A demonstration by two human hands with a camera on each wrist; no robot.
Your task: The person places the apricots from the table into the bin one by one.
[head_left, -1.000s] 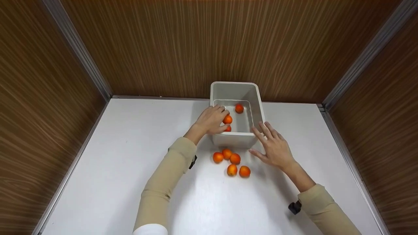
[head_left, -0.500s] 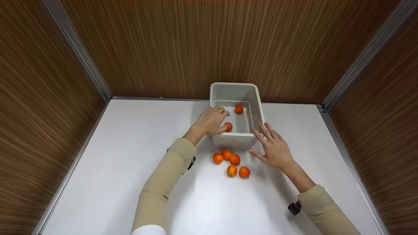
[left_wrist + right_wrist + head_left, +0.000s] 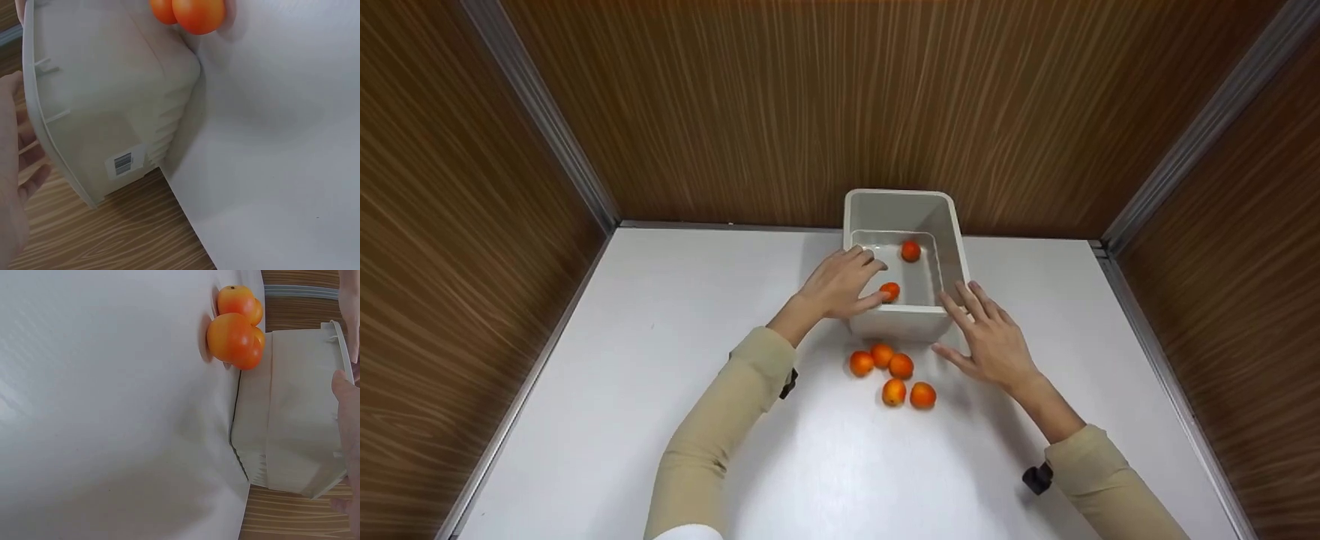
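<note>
The left hand (image 3: 840, 283) rests on the rim of the bin (image 3: 901, 322) – fingers relaxed, holding nothing; the right hand (image 3: 991, 337) lies flat beside it, fingers spread.

White tabletop (image 3: 660, 390), smooth and matte, bounded on three sides by wood-grain panels (image 3: 735, 112) with metal trim at the joins. Directly on it: a pale grey plastic bin (image 3: 901, 324), set against the back panel, right of centre (barcode label on one outer wall, seen from the left wrist view). Five orange fruits (image 3: 893, 373) lie loose on the surface just in front of the bin, clustered, several touching.
</note>
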